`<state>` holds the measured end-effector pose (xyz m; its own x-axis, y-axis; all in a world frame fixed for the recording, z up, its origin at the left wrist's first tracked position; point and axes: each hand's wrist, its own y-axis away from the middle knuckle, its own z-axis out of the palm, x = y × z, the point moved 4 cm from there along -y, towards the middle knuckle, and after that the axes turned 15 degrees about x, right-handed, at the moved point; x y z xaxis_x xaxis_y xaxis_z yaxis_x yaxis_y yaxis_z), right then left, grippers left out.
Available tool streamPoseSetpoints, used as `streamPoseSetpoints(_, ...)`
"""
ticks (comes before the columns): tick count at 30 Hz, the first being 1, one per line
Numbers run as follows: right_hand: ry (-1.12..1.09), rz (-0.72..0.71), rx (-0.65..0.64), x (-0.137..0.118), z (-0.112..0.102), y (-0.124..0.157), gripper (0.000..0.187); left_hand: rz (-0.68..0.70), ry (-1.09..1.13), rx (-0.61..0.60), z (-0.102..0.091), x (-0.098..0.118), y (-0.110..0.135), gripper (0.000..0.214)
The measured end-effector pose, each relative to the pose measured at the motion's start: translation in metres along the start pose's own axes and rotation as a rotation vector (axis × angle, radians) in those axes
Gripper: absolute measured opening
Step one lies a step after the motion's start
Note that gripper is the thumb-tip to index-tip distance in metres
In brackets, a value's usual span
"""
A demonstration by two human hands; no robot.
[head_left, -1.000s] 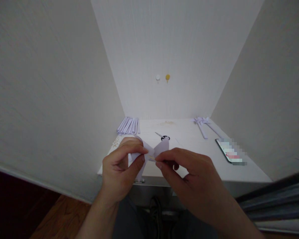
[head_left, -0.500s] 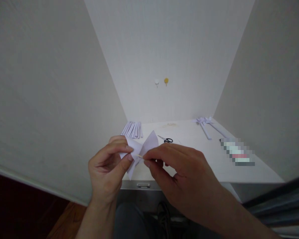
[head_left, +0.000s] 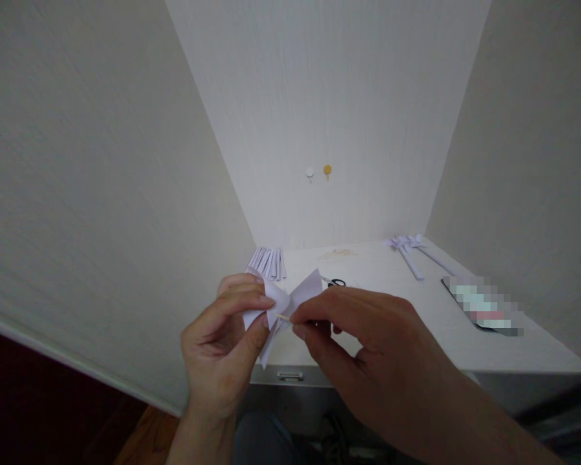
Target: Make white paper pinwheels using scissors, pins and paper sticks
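A folded white paper pinwheel [head_left: 306, 290] is held over the near part of the desk, its pointed vanes spreading up and down. My left hand [head_left: 223, 342] is closed on it, thumb and fingers pinching the paper at its left side. With thumb and forefinger, my right hand [head_left: 372, 349] grips a thin pale stick [head_left: 283, 317] like a toothpick. The stick's left end meets the paper near the middle; whether it goes through I cannot tell. Scissors [head_left: 337, 282] with black handles lie behind my right hand, partly hidden by it.
On the white desk [head_left: 368, 271], several rolled paper tubes [head_left: 270, 263] lie at back left. Pinwheels on paper sticks [head_left: 407, 243] rest at back right, near a blurred phone-like object [head_left: 481, 309]. Thin pale sticks [head_left: 339, 252] lie by the back wall. Walls rise on three sides.
The whole view has shifted slightly, so the desk and hands appear lower and farther right. Both hands keep nearly the same grip on the pinwheel and stick.
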<state>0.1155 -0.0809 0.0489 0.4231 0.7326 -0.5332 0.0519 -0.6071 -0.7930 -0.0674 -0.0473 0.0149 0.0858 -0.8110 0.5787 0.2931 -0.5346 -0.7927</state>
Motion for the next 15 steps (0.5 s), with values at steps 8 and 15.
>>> streamPoseSetpoints(8, 0.027, 0.071, -0.012, 0.006, 0.004, 0.007, 0.014, 0.082, -0.080, -0.036, 0.000, 0.005, 0.004, 0.027)
streamPoseSetpoints(15, 0.085, 0.150, -0.037, 0.016, 0.004, 0.010, 0.015, 0.085, -0.181, -0.122, 0.004, 0.005, 0.011, 0.033)
